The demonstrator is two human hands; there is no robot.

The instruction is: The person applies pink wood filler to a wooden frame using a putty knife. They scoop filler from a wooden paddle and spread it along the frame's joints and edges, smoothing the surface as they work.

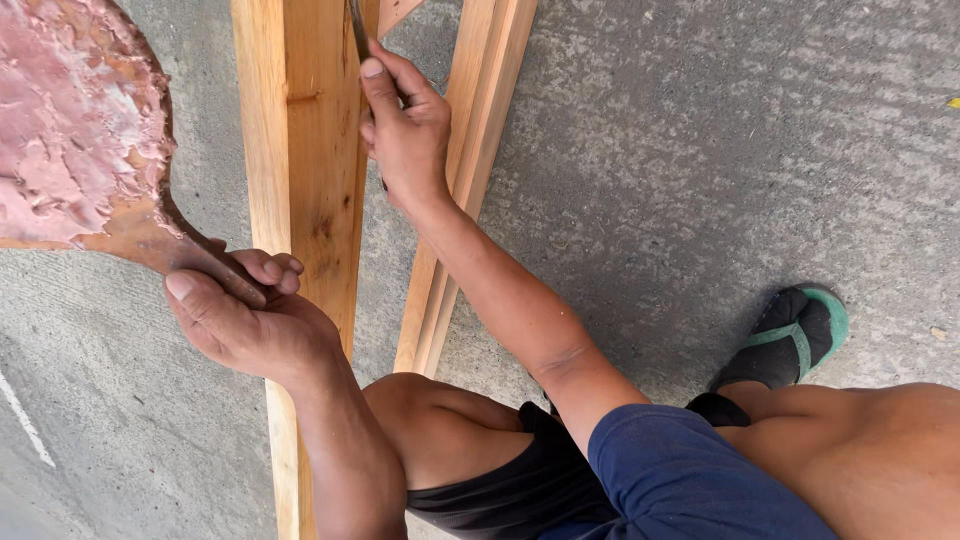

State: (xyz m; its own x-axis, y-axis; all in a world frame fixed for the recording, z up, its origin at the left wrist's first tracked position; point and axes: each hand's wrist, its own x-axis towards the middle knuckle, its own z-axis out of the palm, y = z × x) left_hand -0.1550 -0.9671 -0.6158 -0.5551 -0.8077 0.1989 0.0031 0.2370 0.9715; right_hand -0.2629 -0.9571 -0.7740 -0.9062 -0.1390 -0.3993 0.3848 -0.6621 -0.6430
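Head view, left to right: the left hand (245, 325) grips the handle of a board (85, 130) loaded with pink putty. The right hand (405, 130), fingers closed on a thin blade (355, 25), presses it against the wooden plank (300, 150). Best kept flat, with light strokes. No packages or labels visible.

Single view, head-mounted, looking steeply down from above the person's own body onto a concrete floor (700, 150). Range is close: forearms, a bare knee and a sandalled foot (790, 335) fill the lower frame. The left hand (245, 320) sits low and left of centre; the right hand (405, 130) lies further from the camera, up and right of that grip, near the top edge. No second view is supplied, so no shared field
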